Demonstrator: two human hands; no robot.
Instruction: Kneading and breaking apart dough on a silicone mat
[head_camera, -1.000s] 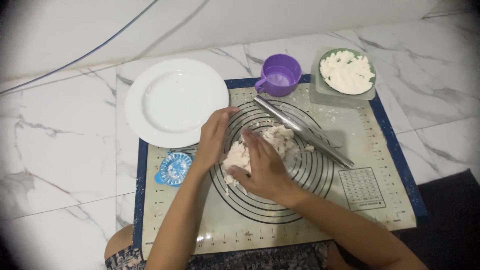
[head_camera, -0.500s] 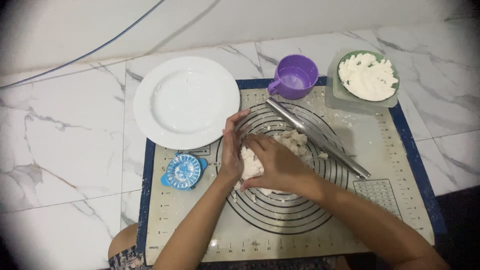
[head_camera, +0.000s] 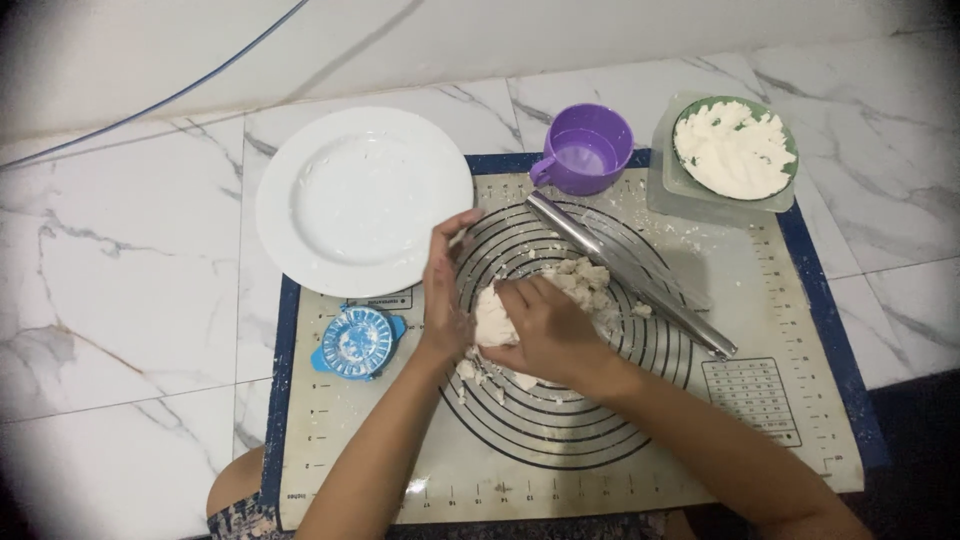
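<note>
Dough lump sits mid-mat, just below metal rolling pin. Your right hand cups it, fingers curled; left hand flat, bracing the lump's left side. Gather crumbs inward, press evenly.

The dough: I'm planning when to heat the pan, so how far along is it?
Done: flour is out in the green bowl. In hand: the left hand and right hand press a shaggy, crumbly dough lump together on the baking mat. Left: the steel rolling pin lies untouched beside it, and the white plate holds nothing.
</note>
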